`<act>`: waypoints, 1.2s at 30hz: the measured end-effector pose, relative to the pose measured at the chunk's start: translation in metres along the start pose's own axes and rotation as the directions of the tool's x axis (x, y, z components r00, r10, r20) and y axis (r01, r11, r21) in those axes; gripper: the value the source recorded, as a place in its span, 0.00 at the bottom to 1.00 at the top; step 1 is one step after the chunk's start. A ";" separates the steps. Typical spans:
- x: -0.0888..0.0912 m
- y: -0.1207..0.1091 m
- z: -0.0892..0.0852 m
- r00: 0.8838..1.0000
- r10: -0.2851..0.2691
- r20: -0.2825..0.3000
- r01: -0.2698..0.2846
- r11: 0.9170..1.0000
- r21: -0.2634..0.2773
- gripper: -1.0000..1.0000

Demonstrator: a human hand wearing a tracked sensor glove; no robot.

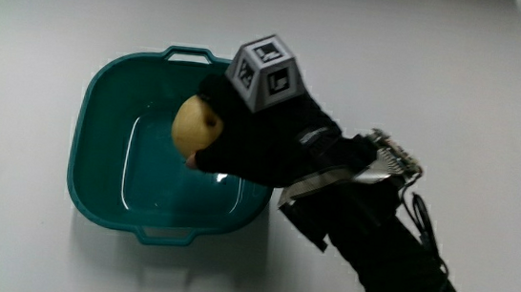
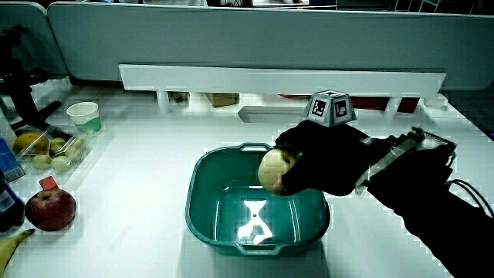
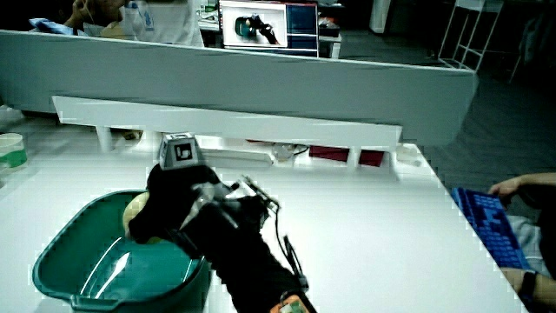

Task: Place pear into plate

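Pear (image 1: 195, 126) gripped in hand's (image 1: 261, 141) curled fingers over teal basin (image 1: 98, 140) — apple (image 2: 51, 209), seemingly, well apart.

In a side view, the hand (image 2: 324, 158) grips a pear (image 2: 273, 168) above the teal plate (image 2: 208, 202), a deep basin with handles on its rim, standing on the white table (image 2: 131, 208). Well apart from the plate, at the table's edge, lie a red apple (image 2: 51, 209), a banana tip (image 2: 14, 244), a tray of fruit (image 2: 50, 148) and a cup (image 2: 84, 116).

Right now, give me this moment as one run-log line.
hand: over teal plate | fingers: shut on pear | pear: held above plate, not released | step: placing, unfinished
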 end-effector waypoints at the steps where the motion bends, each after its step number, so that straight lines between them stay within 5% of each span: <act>1: -0.010 -0.008 0.008 0.999 0.023 -0.031 -0.021 0.998 0.061 0.50; 2: -0.008 0.001 -0.004 0.999 0.031 -0.037 -0.031 1.000 0.004 0.50; 3: -0.012 0.001 -0.005 0.998 -0.047 0.045 0.045 0.998 0.043 0.50; 4: -0.013 0.005 -0.009 1.000 -0.009 0.014 0.009 1.000 0.015 0.50; 5: -0.017 0.005 -0.010 0.995 -0.055 0.084 0.051 0.997 0.051 0.50; 7: -0.017 0.014 -0.023 0.992 -0.072 0.108 0.069 0.997 0.027 0.50; 15: -0.019 0.036 -0.056 0.990 -0.075 0.121 0.087 0.992 -0.096 0.50; 23: -0.025 0.044 -0.073 0.982 -0.084 0.171 0.108 0.985 -0.136 0.50; 25: -0.024 0.048 -0.079 0.981 -0.086 0.176 0.118 0.977 -0.176 0.50; 27: -0.021 0.047 -0.079 0.984 -0.098 0.150 0.119 0.983 -0.143 0.50; 31: -0.020 0.048 -0.080 0.982 -0.108 0.152 0.134 0.976 -0.173 0.50; 36: -0.011 0.053 -0.086 0.988 -0.117 0.097 0.140 0.952 -0.271 0.50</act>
